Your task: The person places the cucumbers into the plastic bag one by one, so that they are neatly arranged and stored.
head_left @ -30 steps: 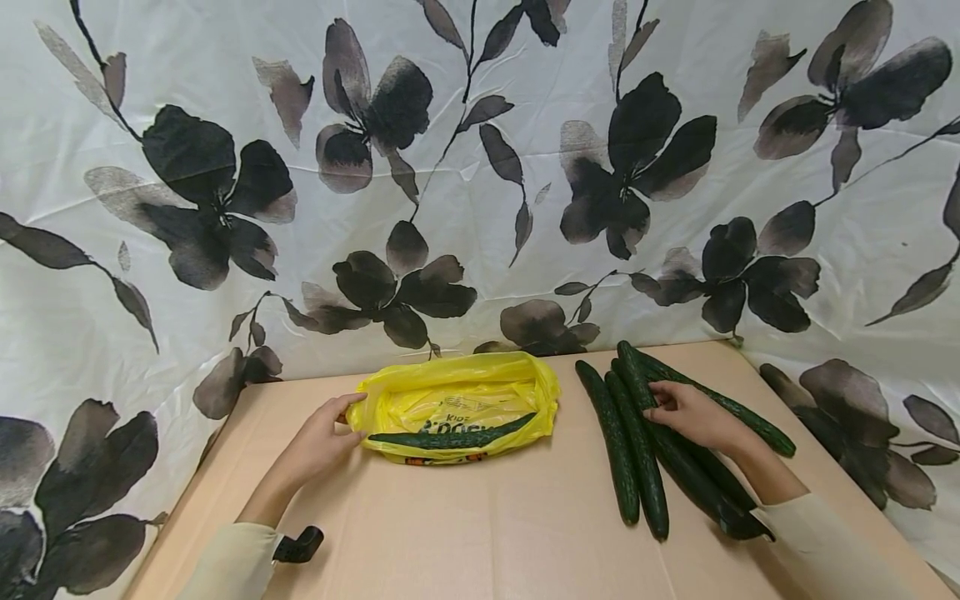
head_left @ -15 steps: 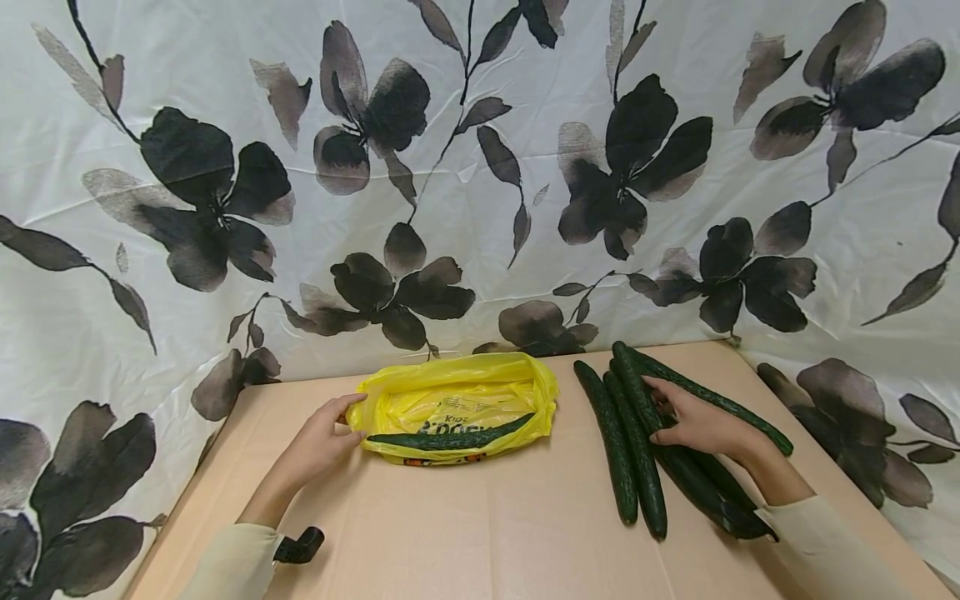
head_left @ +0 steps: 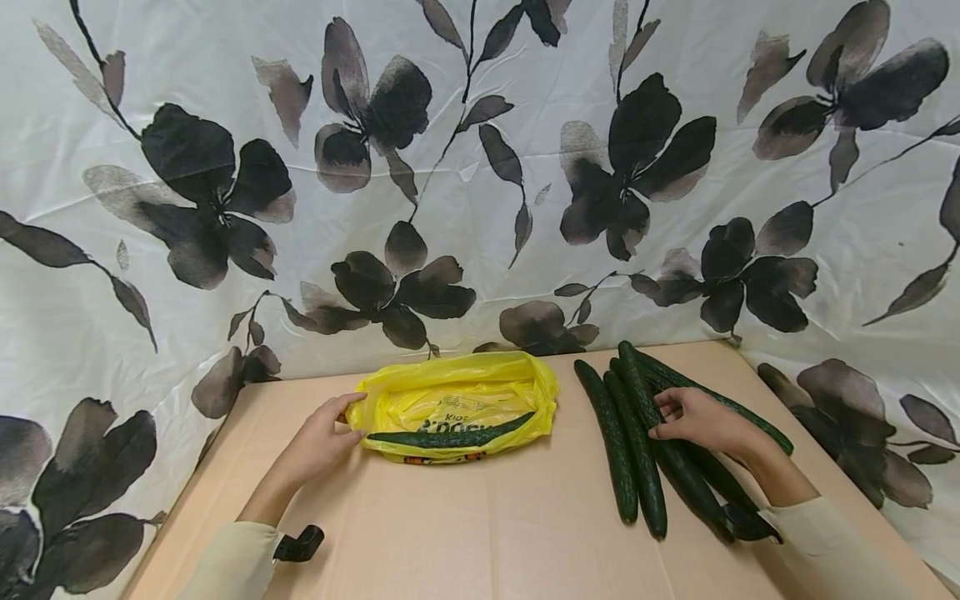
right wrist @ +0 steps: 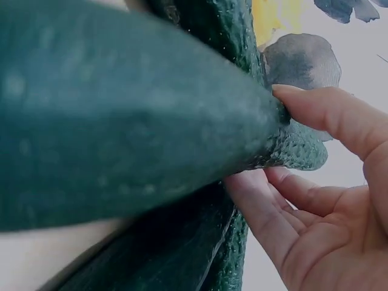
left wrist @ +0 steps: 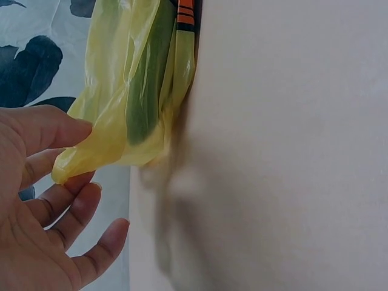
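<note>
My left hand [head_left: 322,442] pinches the left end of a yellow plastic bag [head_left: 457,390]. Thumb and fingers close on the thin film in the left wrist view, with the lower fingers spread. Inside the bag's wide mouth lies one dark green cucumber [head_left: 453,437]. Over a pile of long cucumbers, my right hand [head_left: 705,425] takes one by its tapered part. That cucumber [right wrist: 139,121] fills much of the right wrist view, thumb above and fingers underneath. Two more cucumbers lie left of the hand; another slants behind it. The hand and forearm cover part of the pile.
The bag and pile rest on a pale tan tabletop [head_left: 480,533]. Behind stands a white cloth with a dark flower print [head_left: 480,208]. A small black device [head_left: 298,545] sits beside the left sleeve.
My right hand has shifted slightly toward me and right, its fingers drawing together over the cucumber. Near ends of the cucumbers below it have moved a little. The left hand and bag stay put.
</note>
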`<state>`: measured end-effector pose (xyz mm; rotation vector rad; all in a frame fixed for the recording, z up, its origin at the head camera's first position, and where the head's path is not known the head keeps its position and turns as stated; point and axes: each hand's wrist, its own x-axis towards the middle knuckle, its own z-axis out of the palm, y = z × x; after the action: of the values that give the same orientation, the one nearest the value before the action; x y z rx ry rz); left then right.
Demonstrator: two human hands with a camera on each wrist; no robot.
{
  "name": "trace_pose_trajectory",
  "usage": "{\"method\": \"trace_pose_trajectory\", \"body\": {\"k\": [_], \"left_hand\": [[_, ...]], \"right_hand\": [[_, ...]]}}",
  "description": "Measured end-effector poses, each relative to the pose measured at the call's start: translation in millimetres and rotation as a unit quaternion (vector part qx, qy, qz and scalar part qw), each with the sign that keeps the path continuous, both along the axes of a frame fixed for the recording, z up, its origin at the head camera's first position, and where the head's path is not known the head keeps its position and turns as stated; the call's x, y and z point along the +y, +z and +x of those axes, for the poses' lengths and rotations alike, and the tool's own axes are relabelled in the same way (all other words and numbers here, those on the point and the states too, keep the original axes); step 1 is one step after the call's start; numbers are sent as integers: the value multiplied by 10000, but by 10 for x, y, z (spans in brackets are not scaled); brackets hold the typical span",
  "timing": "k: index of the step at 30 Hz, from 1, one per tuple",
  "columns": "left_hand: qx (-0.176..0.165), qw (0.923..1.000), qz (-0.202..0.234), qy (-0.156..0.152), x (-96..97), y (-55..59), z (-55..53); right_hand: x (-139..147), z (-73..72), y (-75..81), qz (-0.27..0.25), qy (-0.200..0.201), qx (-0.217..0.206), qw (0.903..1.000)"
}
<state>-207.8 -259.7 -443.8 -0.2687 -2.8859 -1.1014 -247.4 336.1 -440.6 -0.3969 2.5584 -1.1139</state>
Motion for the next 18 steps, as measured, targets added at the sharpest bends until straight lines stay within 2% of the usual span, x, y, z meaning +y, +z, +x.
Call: {"method": "trace_pose_trajectory", "body": {"k": [11, 18], "left_hand": [[-46, 10000, 39, -44, 8, 17, -3], [-37, 10000, 74, -23, -1, -5, 7]], "right_hand": [[-45, 21, 47, -135, 85, 87, 9998], [-66, -13, 100, -172, 153, 409, 9989]]}}
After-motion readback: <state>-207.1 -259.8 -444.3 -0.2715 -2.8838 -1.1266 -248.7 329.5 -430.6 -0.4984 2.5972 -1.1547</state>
